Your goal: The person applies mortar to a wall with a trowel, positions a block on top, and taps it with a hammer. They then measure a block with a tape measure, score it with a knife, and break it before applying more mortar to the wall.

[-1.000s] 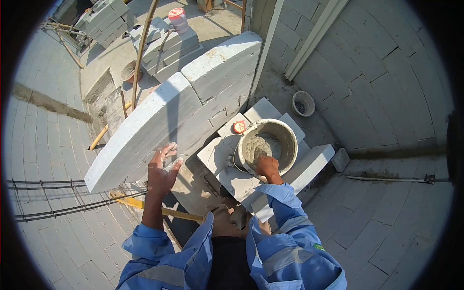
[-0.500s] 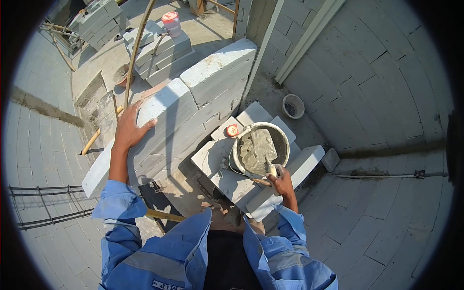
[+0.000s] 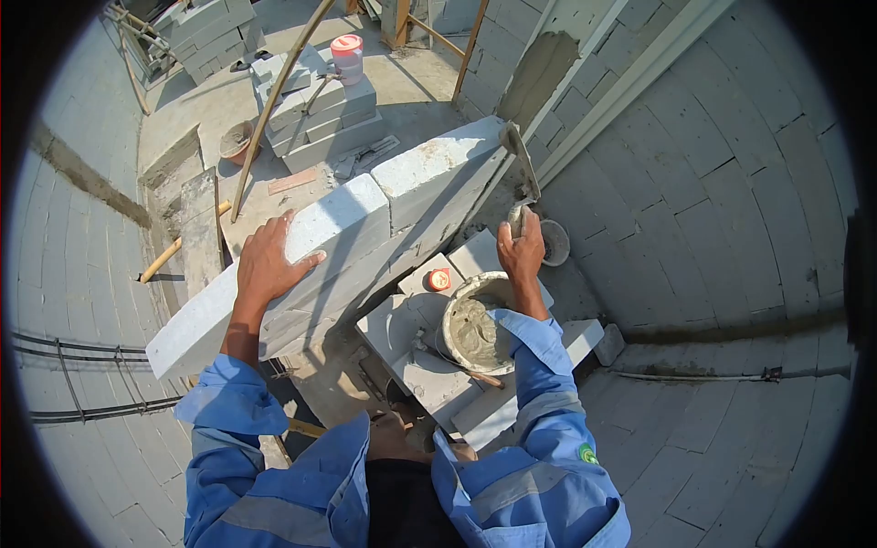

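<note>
My left hand (image 3: 268, 262) lies with spread fingers over the top edge of a low wall of pale blocks (image 3: 340, 212). In my right hand (image 3: 522, 257) is a trowel (image 3: 523, 166), gripped by its mortar-smeared handle. The trowel's blade is tilted up against the wall's far end, beside the upright door frame. Below my right forearm stands a bucket (image 3: 475, 331) of wet grey mortar, partly hidden by the sleeve. It sits on stacked blocks, with a wooden-handled tool (image 3: 470, 370) next to it.
A small red-and-white tub (image 3: 439, 279) sits by the bucket, and another pail (image 3: 554, 243) stands on the floor beyond. Across the wall are a block stack (image 3: 320, 114) carrying a red-lidded container (image 3: 347, 57), and a leaning pole (image 3: 274, 114). Steel bars (image 3: 100, 411) jut out at left.
My right hand has lifted the trowel out of the mortar bucket and carried it forward to the wall's far end. My left hand stays on the wall top; the view has shifted slightly.
</note>
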